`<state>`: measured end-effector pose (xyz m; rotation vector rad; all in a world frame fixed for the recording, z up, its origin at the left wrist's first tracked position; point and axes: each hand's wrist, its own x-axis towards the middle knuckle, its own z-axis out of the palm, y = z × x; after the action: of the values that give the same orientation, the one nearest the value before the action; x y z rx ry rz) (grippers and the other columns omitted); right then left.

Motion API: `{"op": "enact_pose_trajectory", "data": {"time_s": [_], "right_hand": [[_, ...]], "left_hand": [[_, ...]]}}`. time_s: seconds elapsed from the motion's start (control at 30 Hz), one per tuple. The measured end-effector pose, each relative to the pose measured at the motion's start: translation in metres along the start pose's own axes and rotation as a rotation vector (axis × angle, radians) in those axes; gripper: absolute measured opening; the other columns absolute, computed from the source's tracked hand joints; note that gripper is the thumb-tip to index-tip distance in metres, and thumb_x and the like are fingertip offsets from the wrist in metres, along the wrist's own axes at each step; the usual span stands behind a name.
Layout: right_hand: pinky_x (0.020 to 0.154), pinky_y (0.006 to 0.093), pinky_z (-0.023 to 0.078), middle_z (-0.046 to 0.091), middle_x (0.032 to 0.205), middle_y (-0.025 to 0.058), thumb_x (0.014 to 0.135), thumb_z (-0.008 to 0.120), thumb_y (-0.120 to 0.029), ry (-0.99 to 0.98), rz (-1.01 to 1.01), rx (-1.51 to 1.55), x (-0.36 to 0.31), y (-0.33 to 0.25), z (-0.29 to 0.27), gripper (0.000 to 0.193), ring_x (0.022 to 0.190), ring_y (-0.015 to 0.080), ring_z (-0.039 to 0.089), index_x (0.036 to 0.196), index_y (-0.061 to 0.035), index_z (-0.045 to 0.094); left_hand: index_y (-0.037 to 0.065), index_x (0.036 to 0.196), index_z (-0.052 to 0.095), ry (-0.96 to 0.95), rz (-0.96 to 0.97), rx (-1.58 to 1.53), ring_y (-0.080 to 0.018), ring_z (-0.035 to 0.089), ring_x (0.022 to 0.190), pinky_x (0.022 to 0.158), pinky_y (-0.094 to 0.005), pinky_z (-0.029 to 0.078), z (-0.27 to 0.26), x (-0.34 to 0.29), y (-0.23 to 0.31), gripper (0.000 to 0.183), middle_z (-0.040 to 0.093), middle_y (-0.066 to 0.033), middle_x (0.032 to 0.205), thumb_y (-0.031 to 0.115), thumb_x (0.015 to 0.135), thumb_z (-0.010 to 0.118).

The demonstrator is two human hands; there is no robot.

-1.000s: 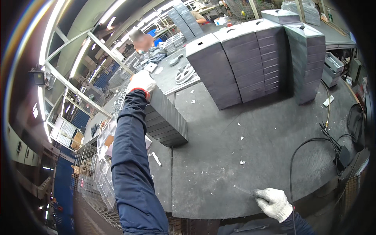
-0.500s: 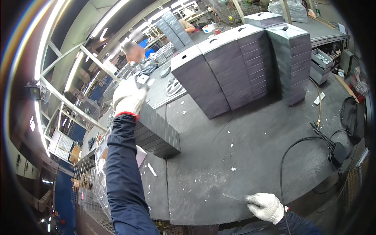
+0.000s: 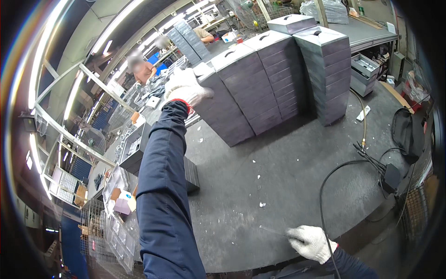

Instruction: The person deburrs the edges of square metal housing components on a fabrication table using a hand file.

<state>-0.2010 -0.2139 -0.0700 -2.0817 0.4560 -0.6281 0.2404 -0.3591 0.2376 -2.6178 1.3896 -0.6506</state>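
Note:
My left hand (image 3: 186, 89), in a white knit glove with a red cuff, is at the top left corner of the leftmost tall stack of grey boxes (image 3: 223, 111). Its fingers are smeared, and I cannot tell whether it grips anything. Below my left sleeve stands a shorter stack of grey boxes (image 3: 191, 174), partly hidden by the arm. An open grey box (image 3: 132, 148) with small contents shows left of the sleeve. My right hand (image 3: 310, 244), also gloved, is low over the table's near edge, closed on a thin clear strip (image 3: 273, 230) that points left.
Black cables (image 3: 325, 181) run past my right hand to a black box (image 3: 391, 179). White scraps (image 3: 262, 204) dot the dark table. Clear plastic trays (image 3: 116, 237) lie at the left edge. Another person (image 3: 144, 69) is at the far left.
My left hand has moved right, from the shorter stack to the leftmost tall stack. The open box beside the sleeve has come into sight. My right hand still holds the strip; the view has shifted slightly.

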Motion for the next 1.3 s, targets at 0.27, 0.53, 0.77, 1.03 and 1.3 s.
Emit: {"op": "enact_pose_trajectory", "data": {"time_s": [0.27,0.53,0.77,1.03,1.3], "right_hand": [[0.071,0.0408,0.062,0.076,0.09,0.0161,0.087,0.08,-0.001,0.341,0.027,0.037,-0.018,-0.01,-0.009,0.028,0.076,0.0319,0.076,0.115,-0.0003,0.079],[0.08,0.0384,0.061,0.074,0.098,0.0165,0.089,0.075,0.0,0.259,0.106,0.0,-0.029,-0.006,-0.007,0.04,0.087,0.0286,0.075,0.129,0.0014,0.075],[0.092,0.035,0.063,0.073,0.128,0.0153,0.087,0.076,-0.002,-0.139,0.185,0.092,-0.032,-0.016,-0.023,0.053,0.099,0.0231,0.076,0.139,0.0009,0.072],[0.074,0.0284,0.06,0.078,0.107,0.0095,0.086,0.076,0.001,-0.123,0.433,0.319,-0.039,-0.04,-0.018,0.057,0.081,0.012,0.071,0.143,0.0016,0.072],[0.072,0.0269,0.059,0.063,0.088,-0.0018,0.082,0.076,0.011,-0.021,0.427,0.502,-0.036,-0.048,-0.024,0.062,0.077,0.0053,0.064,0.143,0.0043,0.071]], "left_hand": [[0.001,0.128,0.074,0.184,-0.111,-1.19,-0.0173,0.076,0.101,0.087,-0.0361,0.061,-0.007,-0.182,-0.013,0.04,0.078,-0.0087,0.112,0.03,0.101,0.08],[0.003,0.137,0.067,-0.287,-1.028,-2.106,-0.0252,0.081,0.106,0.074,-0.0338,0.066,0.115,-0.472,0.024,0.055,0.078,-0.0171,0.126,0.047,0.104,0.072],[-0.009,0.153,0.055,-0.35,-0.787,-1.906,-0.026,0.075,0.121,0.102,-0.0372,0.062,0.148,-0.509,0.029,0.059,0.071,-0.0208,0.142,0.03,0.111,0.067],[-0.006,0.171,0.04,-0.175,-0.822,-1.673,-0.0308,0.051,0.156,0.129,-0.0393,0.04,0.145,-0.507,0.039,0.066,0.051,-0.0248,0.17,0.021,0.114,0.063],[-0.006,0.17,0.042,-0.405,-0.457,-1.615,-0.0308,0.05,0.158,0.13,-0.0393,0.039,0.148,-0.485,0.027,0.064,0.051,-0.0261,0.171,0.015,0.112,0.059]]}}
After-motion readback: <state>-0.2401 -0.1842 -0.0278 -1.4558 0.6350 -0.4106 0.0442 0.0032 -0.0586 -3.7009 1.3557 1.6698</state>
